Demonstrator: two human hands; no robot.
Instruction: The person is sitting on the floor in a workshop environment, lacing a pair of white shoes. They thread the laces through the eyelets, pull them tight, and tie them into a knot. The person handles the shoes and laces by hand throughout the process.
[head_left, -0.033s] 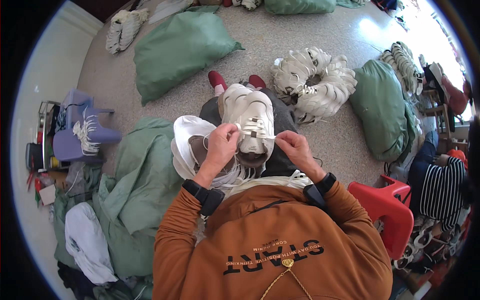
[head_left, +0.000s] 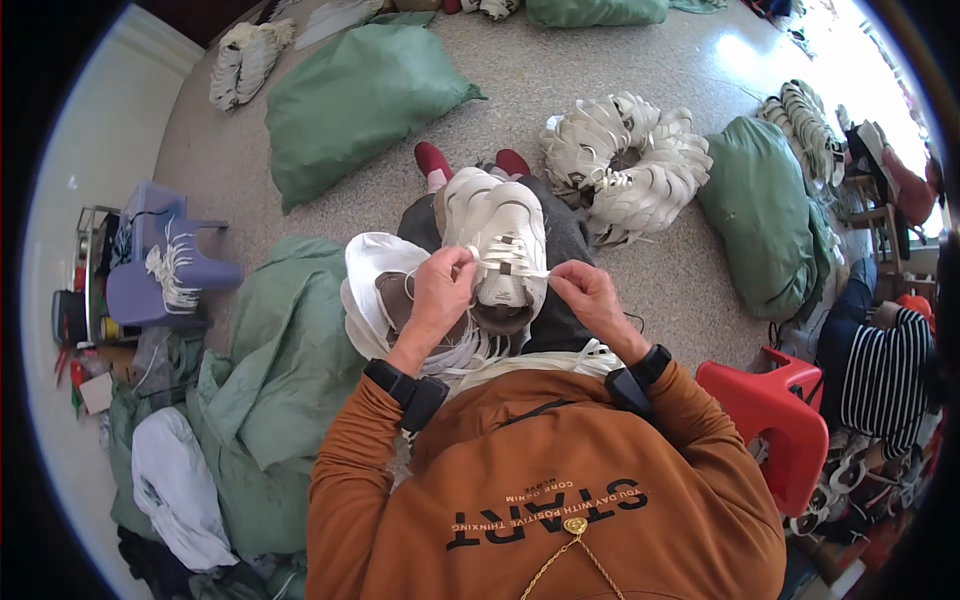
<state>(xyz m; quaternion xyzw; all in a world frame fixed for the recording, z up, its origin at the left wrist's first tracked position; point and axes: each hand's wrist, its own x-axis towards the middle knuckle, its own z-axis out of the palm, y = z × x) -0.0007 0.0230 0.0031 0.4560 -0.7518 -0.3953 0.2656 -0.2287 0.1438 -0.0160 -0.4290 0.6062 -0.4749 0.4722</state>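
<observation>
At six o'clock, nearest the view, a brown sweatshirt [head_left: 400,520] fills the lower edge. Just beyond, in the lap at the dial's centre, a cream lace-up sneaker [head_left: 512,215] lies with its toe toward twelve and its dark collar toward six. At its nine o'clock side, the left hand [head_left: 440,290] has thumb and fingers together on the shoelace [head_left: 538,273]; at three, the right hand [head_left: 592,295] pinches the same lace, drawn out sideways from the shoe.

The step looks to be evening or tightening a lace row. I judge that the next move calls for matched tension from both hands, then taking each end on to its next hole.

More pale laces [head_left: 580,362] lie around five, and a white shoe piece [head_left: 362,310] at nine. Farther off, a ring of nested pale shoes [head_left: 655,200] sits toward two, a red plastic stool [head_left: 765,385] at four, and a stuffed green sack [head_left: 360,110] between ten and eleven.
</observation>
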